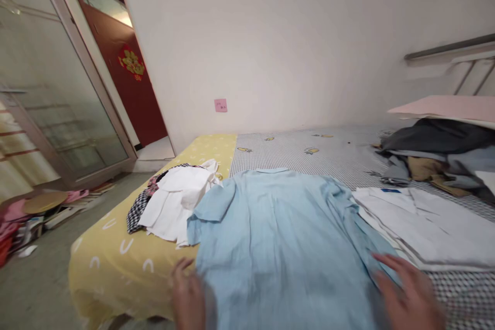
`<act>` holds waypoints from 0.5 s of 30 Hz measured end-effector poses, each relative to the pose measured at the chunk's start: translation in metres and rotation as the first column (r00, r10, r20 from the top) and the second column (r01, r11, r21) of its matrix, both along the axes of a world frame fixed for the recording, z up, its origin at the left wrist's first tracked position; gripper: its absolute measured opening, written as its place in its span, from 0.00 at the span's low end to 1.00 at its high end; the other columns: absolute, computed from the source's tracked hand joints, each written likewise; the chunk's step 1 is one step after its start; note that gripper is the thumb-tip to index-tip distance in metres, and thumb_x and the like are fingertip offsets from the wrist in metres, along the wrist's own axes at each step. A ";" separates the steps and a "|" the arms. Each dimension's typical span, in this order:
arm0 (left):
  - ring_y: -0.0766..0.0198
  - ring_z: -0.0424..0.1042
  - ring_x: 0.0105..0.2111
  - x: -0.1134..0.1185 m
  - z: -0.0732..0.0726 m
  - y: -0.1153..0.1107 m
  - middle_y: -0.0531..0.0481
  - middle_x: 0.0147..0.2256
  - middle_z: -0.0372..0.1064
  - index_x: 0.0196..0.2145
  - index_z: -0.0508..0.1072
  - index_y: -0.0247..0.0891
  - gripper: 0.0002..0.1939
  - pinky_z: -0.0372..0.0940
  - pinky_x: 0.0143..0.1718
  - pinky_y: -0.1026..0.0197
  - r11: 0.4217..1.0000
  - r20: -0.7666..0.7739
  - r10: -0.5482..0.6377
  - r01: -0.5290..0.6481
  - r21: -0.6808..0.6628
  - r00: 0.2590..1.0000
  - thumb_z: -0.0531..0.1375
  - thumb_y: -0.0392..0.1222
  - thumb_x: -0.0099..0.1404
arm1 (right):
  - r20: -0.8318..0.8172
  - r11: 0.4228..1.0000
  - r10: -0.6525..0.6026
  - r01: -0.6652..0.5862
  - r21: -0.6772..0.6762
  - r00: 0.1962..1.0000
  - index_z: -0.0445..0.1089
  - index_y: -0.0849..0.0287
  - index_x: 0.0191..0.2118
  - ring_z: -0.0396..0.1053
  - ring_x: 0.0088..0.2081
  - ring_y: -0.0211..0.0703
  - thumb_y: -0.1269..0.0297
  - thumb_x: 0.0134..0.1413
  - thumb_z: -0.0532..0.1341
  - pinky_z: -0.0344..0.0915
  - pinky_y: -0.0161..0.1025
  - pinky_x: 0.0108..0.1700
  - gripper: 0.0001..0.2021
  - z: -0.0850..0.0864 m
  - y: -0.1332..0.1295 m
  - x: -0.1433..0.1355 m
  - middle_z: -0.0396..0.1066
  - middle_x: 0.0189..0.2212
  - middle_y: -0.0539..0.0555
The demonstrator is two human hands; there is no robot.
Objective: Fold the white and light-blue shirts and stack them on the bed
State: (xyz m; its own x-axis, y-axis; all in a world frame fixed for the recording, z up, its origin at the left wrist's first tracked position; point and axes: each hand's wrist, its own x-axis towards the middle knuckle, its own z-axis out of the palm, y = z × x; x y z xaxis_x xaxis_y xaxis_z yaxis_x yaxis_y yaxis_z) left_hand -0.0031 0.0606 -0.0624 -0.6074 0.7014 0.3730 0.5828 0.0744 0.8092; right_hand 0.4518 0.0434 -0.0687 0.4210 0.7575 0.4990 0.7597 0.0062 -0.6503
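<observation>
A light blue short-sleeved shirt point(278, 232) lies spread out on the bed, its collar toward the wall and its lower part running out of the bottom of the view. My left hand point(187, 294) is at the shirt's left edge, fingers slightly bent and blurred, with nothing seen in them. Over the shirt's right side is my right hand point(406, 289), its fingers apart and reaching toward the sleeve. Whether the right fingertips touch the cloth I cannot tell.
White and checked clothes point(178, 191) are heaped on the yellow bedding point(112, 258). A folded white shirt point(429, 224) lies on the right, below a pile of dark clothes point(433, 139) with a pink sheet point(448, 107) on top. A wall point(294, 36) stands behind the bed.
</observation>
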 end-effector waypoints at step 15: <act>0.48 0.39 0.72 0.065 -0.010 0.112 0.49 0.69 0.53 0.61 0.69 0.52 0.27 0.15 0.68 0.39 0.800 -0.143 -0.534 0.444 -0.404 0.833 0.58 0.52 0.64 | 0.285 0.849 0.320 -0.139 -0.509 0.904 0.63 0.47 0.66 0.45 0.71 0.64 0.45 0.63 0.48 0.46 0.66 0.68 0.29 -0.024 0.142 -0.024 0.57 0.69 0.52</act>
State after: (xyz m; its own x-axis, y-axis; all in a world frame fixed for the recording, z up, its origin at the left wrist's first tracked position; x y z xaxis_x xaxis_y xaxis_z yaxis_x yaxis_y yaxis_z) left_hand 0.0621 0.1725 -0.0721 -0.0719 0.9875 0.1400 0.7857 -0.0304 0.6179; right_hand 0.4279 0.1850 -0.0925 0.0726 0.9875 0.1396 0.9490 -0.0253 -0.3143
